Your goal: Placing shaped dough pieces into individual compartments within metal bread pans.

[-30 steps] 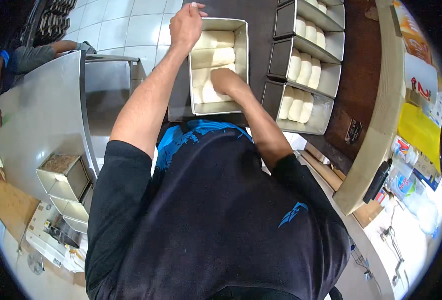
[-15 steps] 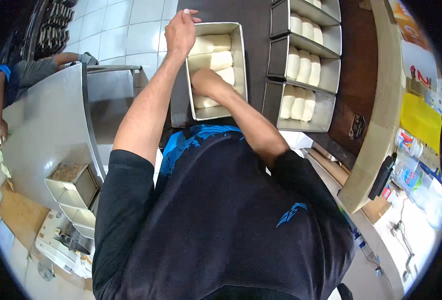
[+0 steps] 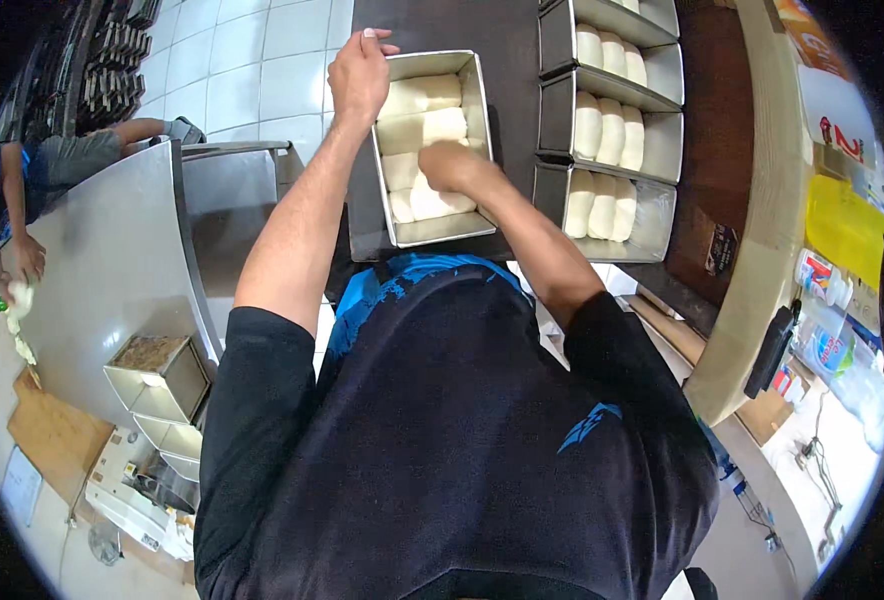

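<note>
A deep metal loaf pan (image 3: 393, 170) lies before me with several pale dough pieces (image 3: 422, 133) laid side by side across it. My left hand (image 3: 359, 82) is at the pan's far left corner, its fingers curled around the rim there. Inside the pan, my right hand (image 3: 449, 166) is closed like a fist, knuckles down against the dough on the right side. Its fingertips are hidden beneath it. Under the fist, the nearer dough pieces look flattened and touch one another.
On the dark table (image 3: 392, 20) at right, several tilted loaf pans (image 3: 652, 220) each hold dough rolls. A wooden ledge (image 3: 752, 220) borders the right side. At left, another person's hand (image 3: 28, 257) works dough on a metal table (image 3: 112, 240), near stacked empty pans (image 3: 152, 385).
My right fist has moved right and slightly farther across the dough, uncovering the pan's near left part. My left hand stays at the corner. The other person's hands now hold dough.
</note>
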Demonstrator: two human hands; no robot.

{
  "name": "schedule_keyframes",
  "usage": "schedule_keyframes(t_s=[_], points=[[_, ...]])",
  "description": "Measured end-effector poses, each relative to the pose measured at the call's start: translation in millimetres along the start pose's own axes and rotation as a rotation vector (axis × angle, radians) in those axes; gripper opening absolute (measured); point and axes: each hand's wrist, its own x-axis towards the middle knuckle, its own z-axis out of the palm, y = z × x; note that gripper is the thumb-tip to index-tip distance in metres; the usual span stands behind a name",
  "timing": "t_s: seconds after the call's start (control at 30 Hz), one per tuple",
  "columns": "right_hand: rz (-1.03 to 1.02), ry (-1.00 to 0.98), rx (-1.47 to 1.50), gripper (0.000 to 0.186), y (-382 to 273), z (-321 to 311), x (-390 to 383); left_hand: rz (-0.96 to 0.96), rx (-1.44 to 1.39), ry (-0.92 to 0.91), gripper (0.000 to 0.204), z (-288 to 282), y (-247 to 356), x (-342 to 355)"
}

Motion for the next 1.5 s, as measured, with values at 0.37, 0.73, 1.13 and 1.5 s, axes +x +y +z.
schedule_keyframes(t_s=[0.37, 0.73, 1.13, 1.5], points=[[0.068, -0.044, -0.066, 0.024, 8.6, 3.0, 11.6, 0.043, 0.004, 0.017, 0.044, 1.5, 2.2, 0.1], [0.033, -0.042, 0.061, 0.025, -6.1, -8.3, 21.9, 0.034, -0.033, -0.004, 0.042, -1.0, 4.2, 4.9], [-0.112, -0.255, -0.058, 0.021, -21.6, -15.7, 8.5, -0.008, -0.011, 0.006, 0.042, -2.8, -6.8, 0.7], [-0.093, -0.160, 0.038, 0.022, -35.4, 7.6, -24.8, 0.066, 0.020, 0.005, 0.043, -1.1, -0.2, 2.5]])
